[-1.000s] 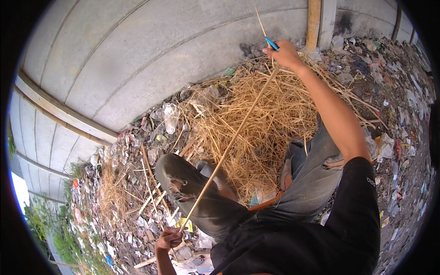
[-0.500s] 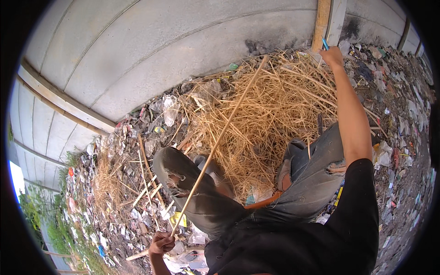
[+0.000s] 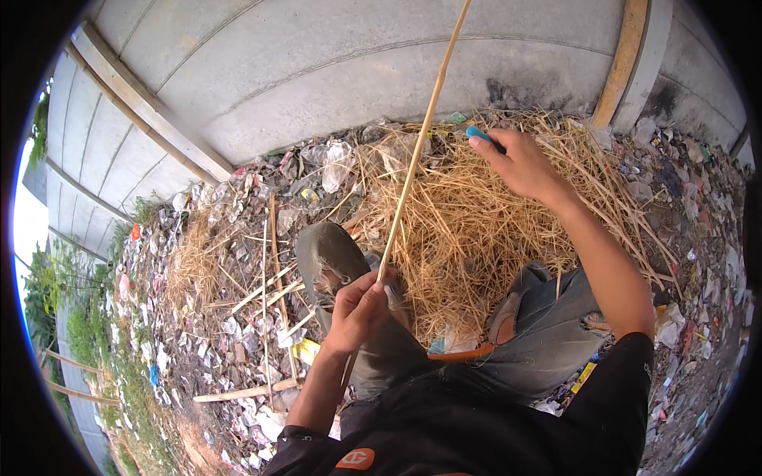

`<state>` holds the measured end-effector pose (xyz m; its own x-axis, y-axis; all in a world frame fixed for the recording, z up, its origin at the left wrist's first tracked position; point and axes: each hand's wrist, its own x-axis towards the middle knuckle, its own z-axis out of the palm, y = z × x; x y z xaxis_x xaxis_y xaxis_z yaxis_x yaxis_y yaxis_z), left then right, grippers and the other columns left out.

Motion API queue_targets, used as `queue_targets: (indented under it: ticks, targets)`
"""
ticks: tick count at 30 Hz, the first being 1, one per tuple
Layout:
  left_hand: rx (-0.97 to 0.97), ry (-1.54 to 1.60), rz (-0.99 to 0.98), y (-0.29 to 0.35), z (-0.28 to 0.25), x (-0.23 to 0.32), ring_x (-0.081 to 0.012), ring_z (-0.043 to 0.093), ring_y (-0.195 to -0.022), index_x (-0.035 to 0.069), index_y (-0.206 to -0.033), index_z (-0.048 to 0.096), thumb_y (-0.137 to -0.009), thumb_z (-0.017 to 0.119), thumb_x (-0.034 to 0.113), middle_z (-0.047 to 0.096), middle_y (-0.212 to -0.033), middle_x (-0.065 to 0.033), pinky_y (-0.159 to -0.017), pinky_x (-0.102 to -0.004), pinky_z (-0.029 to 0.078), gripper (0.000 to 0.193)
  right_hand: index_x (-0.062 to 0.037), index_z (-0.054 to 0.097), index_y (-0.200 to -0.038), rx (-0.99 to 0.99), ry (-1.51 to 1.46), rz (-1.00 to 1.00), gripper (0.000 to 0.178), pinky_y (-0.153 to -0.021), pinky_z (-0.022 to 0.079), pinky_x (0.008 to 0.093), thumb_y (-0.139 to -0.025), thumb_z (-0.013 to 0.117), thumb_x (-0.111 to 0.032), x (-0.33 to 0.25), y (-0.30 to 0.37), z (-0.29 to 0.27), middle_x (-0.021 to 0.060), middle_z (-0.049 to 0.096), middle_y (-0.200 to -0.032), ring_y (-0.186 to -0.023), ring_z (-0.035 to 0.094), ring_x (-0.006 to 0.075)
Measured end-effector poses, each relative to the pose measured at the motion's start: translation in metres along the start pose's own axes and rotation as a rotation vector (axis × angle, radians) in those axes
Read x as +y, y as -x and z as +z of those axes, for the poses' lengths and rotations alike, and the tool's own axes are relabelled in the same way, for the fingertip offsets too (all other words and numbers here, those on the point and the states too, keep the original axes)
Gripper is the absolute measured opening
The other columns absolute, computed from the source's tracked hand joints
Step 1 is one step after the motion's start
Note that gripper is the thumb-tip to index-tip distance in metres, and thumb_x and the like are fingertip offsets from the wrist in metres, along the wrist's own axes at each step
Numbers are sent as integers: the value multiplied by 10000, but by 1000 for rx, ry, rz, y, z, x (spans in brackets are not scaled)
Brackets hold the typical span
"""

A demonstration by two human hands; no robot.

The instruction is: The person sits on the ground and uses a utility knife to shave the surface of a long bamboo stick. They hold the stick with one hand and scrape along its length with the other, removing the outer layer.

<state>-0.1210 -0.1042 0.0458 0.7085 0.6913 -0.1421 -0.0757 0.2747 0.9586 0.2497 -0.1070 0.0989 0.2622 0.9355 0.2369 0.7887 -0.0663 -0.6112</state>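
From where I stand, a grey panelled wall [image 3: 333, 87] rises behind, with a bamboo post [image 3: 620, 67] upright against a pale column [image 3: 645, 67]. A crumpled clear plastic bag [image 3: 339, 166] lies near its foot. Over to the left, a blue scrap [image 3: 154, 374] sits among litter beside green plants [image 3: 86, 333].
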Motion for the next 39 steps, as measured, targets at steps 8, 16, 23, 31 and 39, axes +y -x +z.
queue_targets:
  ticks: [8, 16, 23, 31, 39]
  targets:
    - [17, 55, 10, -39, 35, 3, -10, 239, -445, 36, -1205, 593, -1090, 478, 213, 310, -622, 90, -400, -199, 217, 241, 11, 673, -874, -337, 9, -193, 571, -590, 524, 497, -1003, 512, -521, -72, 69, 43, 226, 650, -640, -626, 681, 394]
    - [66, -36, 9, -45, 33, -5, -10, 322, -521, 4, -1189, 608, -1089, 491, 180, 399, -650, 86, -464, -206, 262, 234, 9, 679, -882, -314, 104, -211, 562, -566, 532, 493, -1011, 511, -512, -70, 69, 54, 212, 655, -626, -610, 684, 384]
    - [10, -310, -46, 7, 16, -28, -10, 327, -473, -23, -1411, 526, -1077, 506, 187, 390, -643, 87, -445, -207, 265, 395, -15, 668, -819, 30, 204, 119, 645, -510, 477, 444, -1058, 403, -552, 26, -12, 6, 88, 550, -537, -501, 585, 262]
    - [-148, -150, -133, 82, -39, -25, -14, 362, -545, -9, -1490, 461, -1068, 514, 126, 430, -662, 84, -501, -198, 283, 447, -60, 627, -747, 447, 43, 425, 623, -472, 352, 376, -1010, 488, -608, 139, -31, -82, 12, 406, -494, -448, 415, 138]
    - [7, -227, -20, 56, -23, -29, -25, 364, -484, -43, -1427, 513, -1056, 548, 139, 461, -633, 60, -458, -213, 272, 414, -29, 678, -1034, 164, -1071, 28, 449, -388, 249, 221, -1005, 600, -471, 14, -9, -27, -79, 365, -524, -404, 313, 21]
